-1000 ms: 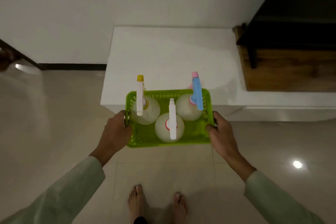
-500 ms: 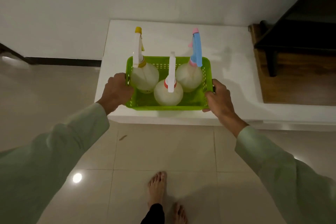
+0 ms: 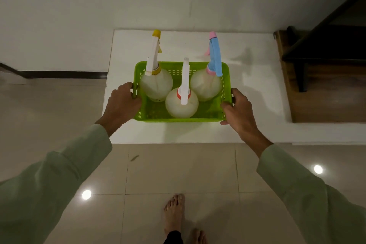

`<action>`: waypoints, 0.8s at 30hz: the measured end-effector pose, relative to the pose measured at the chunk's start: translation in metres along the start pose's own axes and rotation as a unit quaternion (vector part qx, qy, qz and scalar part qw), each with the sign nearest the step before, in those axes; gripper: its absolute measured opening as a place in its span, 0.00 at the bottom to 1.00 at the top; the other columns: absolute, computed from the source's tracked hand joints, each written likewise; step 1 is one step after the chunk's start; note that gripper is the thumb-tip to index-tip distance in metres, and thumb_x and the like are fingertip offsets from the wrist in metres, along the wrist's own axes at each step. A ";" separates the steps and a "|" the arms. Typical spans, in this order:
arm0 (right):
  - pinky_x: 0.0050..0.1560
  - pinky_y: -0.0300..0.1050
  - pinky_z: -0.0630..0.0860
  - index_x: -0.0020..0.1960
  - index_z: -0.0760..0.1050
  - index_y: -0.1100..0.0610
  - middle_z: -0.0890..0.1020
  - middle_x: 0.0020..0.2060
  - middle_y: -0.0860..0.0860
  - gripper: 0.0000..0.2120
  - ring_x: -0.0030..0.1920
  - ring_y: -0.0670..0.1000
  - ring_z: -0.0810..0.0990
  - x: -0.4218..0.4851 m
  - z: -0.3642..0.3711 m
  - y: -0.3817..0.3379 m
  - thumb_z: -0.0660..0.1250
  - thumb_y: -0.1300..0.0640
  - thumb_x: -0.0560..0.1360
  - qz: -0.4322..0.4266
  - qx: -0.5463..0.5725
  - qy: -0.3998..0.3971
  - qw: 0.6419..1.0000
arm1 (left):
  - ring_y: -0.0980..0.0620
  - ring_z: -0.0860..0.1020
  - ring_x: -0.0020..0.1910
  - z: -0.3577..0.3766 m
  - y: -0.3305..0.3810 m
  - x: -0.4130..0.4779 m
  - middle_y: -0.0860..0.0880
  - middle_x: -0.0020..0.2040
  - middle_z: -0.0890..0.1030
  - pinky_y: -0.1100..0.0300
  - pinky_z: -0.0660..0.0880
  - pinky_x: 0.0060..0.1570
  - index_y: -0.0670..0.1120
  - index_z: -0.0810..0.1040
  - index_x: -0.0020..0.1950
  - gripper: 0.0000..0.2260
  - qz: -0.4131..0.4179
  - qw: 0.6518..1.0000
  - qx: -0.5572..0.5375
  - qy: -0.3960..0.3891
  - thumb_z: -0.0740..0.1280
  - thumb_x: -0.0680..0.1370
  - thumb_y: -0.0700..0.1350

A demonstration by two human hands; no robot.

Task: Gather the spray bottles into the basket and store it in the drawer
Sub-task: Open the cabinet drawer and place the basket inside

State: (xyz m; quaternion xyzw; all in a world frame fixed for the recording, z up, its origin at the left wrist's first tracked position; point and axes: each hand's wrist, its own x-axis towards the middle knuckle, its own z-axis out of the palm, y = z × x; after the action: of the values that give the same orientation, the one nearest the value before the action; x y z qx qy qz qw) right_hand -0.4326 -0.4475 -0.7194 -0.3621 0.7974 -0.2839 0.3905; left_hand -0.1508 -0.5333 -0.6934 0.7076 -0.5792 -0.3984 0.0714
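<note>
A bright green plastic basket (image 3: 206,116) is over the white low cabinet top (image 3: 253,93). Three pale round spray bottles stand upright in it. The one with a white and yellow head (image 3: 156,85) is at back left. A bottle with a blue and pink head (image 3: 206,85) is at back right. The third, with a white head and red collar (image 3: 182,105), is at front centre. My left hand (image 3: 120,105) grips the basket's left rim. My right hand (image 3: 239,109) grips its right rim. I cannot tell if the basket touches the top. No drawer shows.
A white wall rises behind the cabinet. Dark wooden stairs (image 3: 324,77) stand to the right of it. Glossy beige floor tiles (image 3: 178,168) lie in front, with my bare feet (image 3: 174,214) at the bottom. A dark skirting strip (image 3: 59,74) runs along the left wall.
Both hands have carried the basket forward from beyond the cabinet's front edge to over its top. I have stepped closer.
</note>
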 end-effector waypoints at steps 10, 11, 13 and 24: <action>0.46 0.46 0.80 0.59 0.76 0.53 0.81 0.56 0.48 0.13 0.53 0.50 0.81 -0.101 0.023 0.051 0.67 0.46 0.80 -0.048 0.168 0.187 0.967 | 0.51 0.83 0.50 0.049 -0.043 -0.104 0.49 0.59 0.81 0.49 0.82 0.48 0.49 0.72 0.68 0.18 0.026 0.954 -0.237 0.181 0.64 0.80 0.54; 0.46 0.49 0.79 0.56 0.76 0.53 0.82 0.51 0.50 0.09 0.51 0.52 0.81 -0.112 0.032 0.061 0.67 0.49 0.80 -0.033 0.181 0.196 0.963 | 0.49 0.83 0.52 0.060 -0.049 -0.117 0.49 0.58 0.81 0.48 0.81 0.49 0.49 0.73 0.67 0.16 0.022 0.952 -0.242 0.185 0.63 0.81 0.53; 0.43 0.54 0.78 0.49 0.76 0.53 0.81 0.44 0.52 0.03 0.45 0.53 0.80 -0.127 0.050 0.082 0.66 0.56 0.82 0.033 0.211 0.174 0.961 | 0.46 0.83 0.53 0.085 -0.060 -0.133 0.48 0.57 0.82 0.46 0.81 0.51 0.47 0.75 0.64 0.14 -0.002 0.951 -0.264 0.158 0.64 0.81 0.51; 0.69 0.62 0.72 0.70 0.69 0.62 0.78 0.62 0.63 0.23 0.58 0.61 0.77 -0.067 0.149 0.180 0.52 0.48 0.84 0.373 0.511 0.000 0.775 | 0.40 0.75 0.64 0.210 -0.149 -0.066 0.41 0.67 0.74 0.44 0.72 0.66 0.40 0.67 0.73 0.21 -0.351 0.713 -0.604 -0.057 0.57 0.83 0.51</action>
State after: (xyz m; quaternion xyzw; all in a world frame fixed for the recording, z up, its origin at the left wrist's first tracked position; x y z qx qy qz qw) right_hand -0.3438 -0.3150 -0.9037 0.2165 0.6077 -0.4815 0.5933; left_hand -0.1739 -0.3522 -0.8868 0.6424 0.0717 -0.6992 0.3055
